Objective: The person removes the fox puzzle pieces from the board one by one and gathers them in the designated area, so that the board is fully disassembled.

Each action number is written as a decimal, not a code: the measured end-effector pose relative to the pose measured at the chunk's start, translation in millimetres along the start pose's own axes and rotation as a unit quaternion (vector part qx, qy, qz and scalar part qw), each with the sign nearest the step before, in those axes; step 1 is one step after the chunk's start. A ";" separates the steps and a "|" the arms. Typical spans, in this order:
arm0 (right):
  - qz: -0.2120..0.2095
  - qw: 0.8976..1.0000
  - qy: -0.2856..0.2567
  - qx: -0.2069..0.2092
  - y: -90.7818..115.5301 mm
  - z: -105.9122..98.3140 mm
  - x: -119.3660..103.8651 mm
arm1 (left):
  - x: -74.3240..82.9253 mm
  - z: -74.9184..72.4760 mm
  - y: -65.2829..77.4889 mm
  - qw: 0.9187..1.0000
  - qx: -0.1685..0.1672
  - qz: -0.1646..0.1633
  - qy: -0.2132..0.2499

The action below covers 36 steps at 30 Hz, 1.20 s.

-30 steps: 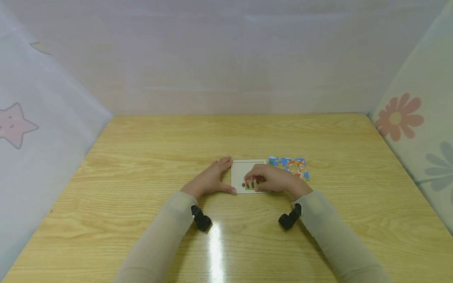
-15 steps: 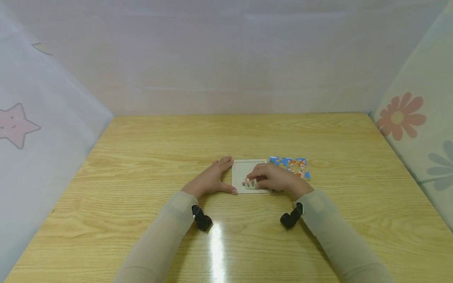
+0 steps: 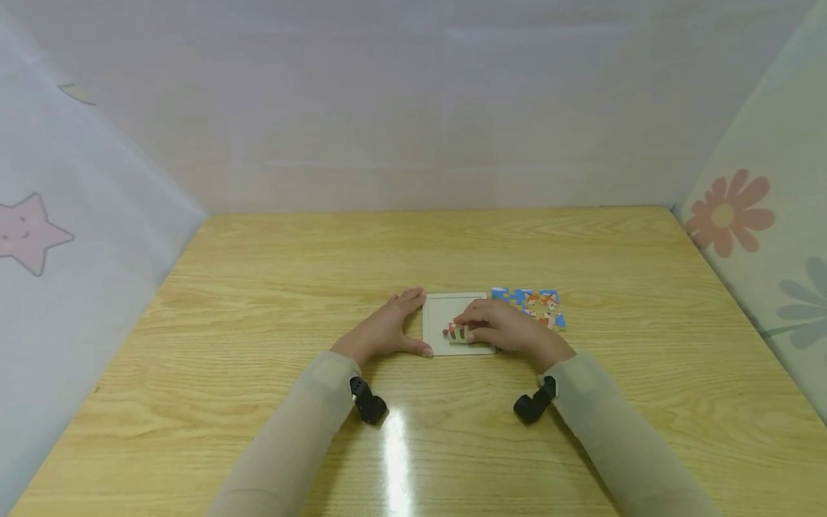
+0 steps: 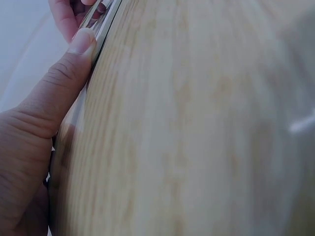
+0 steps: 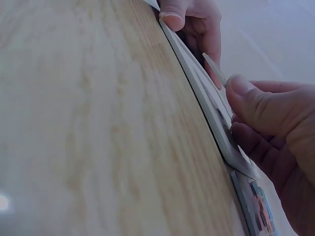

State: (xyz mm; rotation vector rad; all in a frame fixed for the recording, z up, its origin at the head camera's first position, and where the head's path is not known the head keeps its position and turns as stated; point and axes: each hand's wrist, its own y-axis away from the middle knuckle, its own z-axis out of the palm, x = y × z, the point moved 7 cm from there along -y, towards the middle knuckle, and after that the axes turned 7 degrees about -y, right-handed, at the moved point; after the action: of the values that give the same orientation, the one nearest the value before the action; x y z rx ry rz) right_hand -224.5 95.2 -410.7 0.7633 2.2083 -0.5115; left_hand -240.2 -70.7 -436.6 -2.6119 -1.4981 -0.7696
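My right hand pinches a jigsaw puzzle piece between thumb and fingers. Red and green with dark stripes, the piece is held tilted over a shallow white puzzle tray. In the right wrist view the piece shows edge-on, raised above the tray's rim. My left hand rests spread along the tray's left side, thumb at the near corner and fingers at the far one. The left wrist view shows that thumb pressed against the tray's edge.
Several colourful puzzle pieces, with a fox's face and blue parts, lie just right of the tray, partly hidden by the right hand. All of it stands on a wood-grain table, with pale cloth walls behind and at both sides.
The right hand has shifted slightly to the right, and the pinched piece has changed its tilt a little over the tray. Left hand and tray have stayed in place.
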 end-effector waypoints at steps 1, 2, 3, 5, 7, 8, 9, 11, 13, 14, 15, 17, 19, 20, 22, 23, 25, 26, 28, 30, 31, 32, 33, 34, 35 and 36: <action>0.000 1.000 0.001 0.004 0.9 -0.2 0.3 | -0.2 0.2 0.2 1.000 0.000 -0.001 0.000; -0.002 1.000 0.001 0.007 1.8 -0.3 0.4 | -0.4 0.4 0.3 1.000 -0.001 -0.001 0.001; -0.001 1.000 0.002 0.011 2.8 -0.5 0.6 | -0.8 0.5 0.3 1.000 -0.001 -0.002 0.001; 0.000 1.000 0.003 0.017 4.7 -0.9 1.4 | -1.5 0.6 0.4 1.000 -0.001 -0.002 0.003; -0.002 1.000 0.006 0.023 7.0 -1.5 1.4 | -1.9 0.4 0.5 1.000 0.000 -0.001 0.005; -0.002 1.000 0.007 0.026 8.1 -1.9 1.6 | -2.1 0.5 0.5 1.000 0.000 0.000 0.005; -0.002 1.000 0.006 0.029 9.2 -2.2 2.0 | -2.2 0.6 0.6 1.000 -0.001 0.000 0.005; -0.010 0.999 0.007 0.035 11.0 -2.5 1.6 | -2.4 0.7 0.8 1.000 -0.001 0.000 0.006; -0.010 0.999 0.006 0.041 12.3 -3.0 1.4 | -2.2 0.3 1.5 1.000 -0.002 0.001 0.007; -0.012 0.999 0.005 0.044 12.8 -3.3 1.0 | -2.1 0.2 1.8 1.000 -0.002 0.000 0.008; -0.015 0.999 0.008 0.045 13.5 -3.7 0.3 | -2.1 0.0 2.2 1.000 -0.001 0.001 0.007; -0.019 0.999 0.011 0.050 15.2 -4.8 -0.7 | -1.6 -0.7 2.7 1.000 -0.001 0.000 0.007; -0.029 0.998 0.013 0.055 17.3 -6.0 -2.3 | -1.0 -1.3 2.9 1.000 0.001 0.001 0.006; -0.032 0.998 0.018 0.056 18.6 -6.4 -2.8 | -0.9 -1.4 2.9 1.000 0.001 0.000 0.006; -0.033 0.998 0.017 0.059 21.2 -7.7 -3.0 | -0.5 -1.7 2.8 1.000 0.002 0.000 0.005; -0.030 0.998 0.019 0.059 22.7 -8.1 -2.7 | -0.4 -1.7 2.6 1.000 0.003 0.001 0.005; -0.012 0.998 0.020 0.060 26.0 -9.2 -0.4 | -0.1 -1.8 2.5 1.000 0.003 0.002 0.004; -0.003 0.998 0.020 0.059 27.7 -9.9 0.4 | -0.2 -1.6 2.5 1.000 0.003 0.001 0.004; 0.015 0.998 0.017 0.060 31.4 -11.5 1.9 | 0.0 -1.6 2.5 1.000 0.004 0.002 0.003; 0.032 0.998 0.013 0.061 35.3 -13.2 3.0 | -0.1 -1.3 2.4 1.000 0.004 0.003 0.002; 0.035 0.997 0.015 0.061 37.1 -14.0 3.4 | -0.3 -1.1 2.4 1.000 0.003 0.001 0.002; 0.038 0.997 0.012 0.062 38.7 -14.8 3.3 | -0.6 -0.9 2.4 1.000 0.003 0.000 0.001; 0.038 0.997 0.010 0.064 40.3 -15.7 3.2 | -0.7 -0.8 2.3 1.000 0.003 0.001 0.001; 0.036 0.997 0.010 0.066 41.7 -16.4 3.3 | -0.9 -0.7 2.2 1.000 0.003 0.000 0.002; 0.034 0.997 0.011 0.067 43.0 -17.2 3.6 | -1.1 -0.5 2.3 1.000 0.002 0.000 0.002; 0.034 0.997 0.010 0.070 44.4 -18.0 3.9 | -1.1 -0.5 2.4 1.000 0.003 0.001 0.002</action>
State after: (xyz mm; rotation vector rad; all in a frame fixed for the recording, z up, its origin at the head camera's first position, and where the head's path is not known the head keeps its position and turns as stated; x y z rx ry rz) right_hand -206.8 139.7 -407.4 0.9176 2.1741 -0.6321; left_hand -238.9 -73.0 -436.2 -2.6051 -1.4950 -0.7696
